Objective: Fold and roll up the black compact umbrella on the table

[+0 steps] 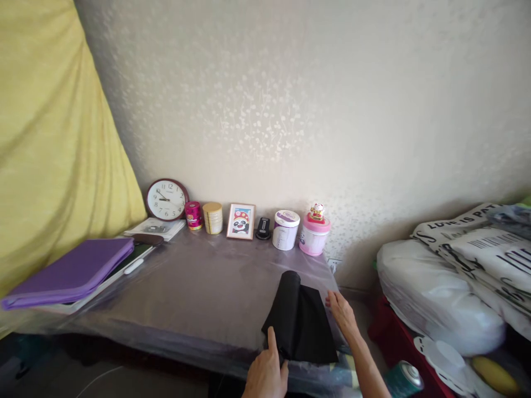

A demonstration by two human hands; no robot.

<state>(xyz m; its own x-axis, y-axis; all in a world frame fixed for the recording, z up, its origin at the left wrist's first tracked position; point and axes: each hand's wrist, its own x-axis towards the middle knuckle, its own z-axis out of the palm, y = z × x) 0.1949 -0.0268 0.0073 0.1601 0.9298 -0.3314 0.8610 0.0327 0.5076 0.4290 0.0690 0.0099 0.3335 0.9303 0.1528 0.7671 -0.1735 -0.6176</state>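
A black piece of cloth [315, 326] lies on the near right part of the table, with its left part folded over into a loose roll. My left hand [265, 371] is at its lower left edge. The index finger is stretched out onto the cloth and the thumb stands apart from it. Just beyond the cloth's right edge is my right hand [342, 314], its fingers loosely bent and apart, with nothing visible in them. The undersides of both hands are hidden.
A plastic-covered table [199, 293] carries a purple folder [74, 271], a clock [167, 200], a panda picture frame [241, 221], a white tub [286, 230] and a pink-lidded tub [314, 235] with a figurine. Right of it are a spray can [404, 380] and a stuffed white bag [440, 293].
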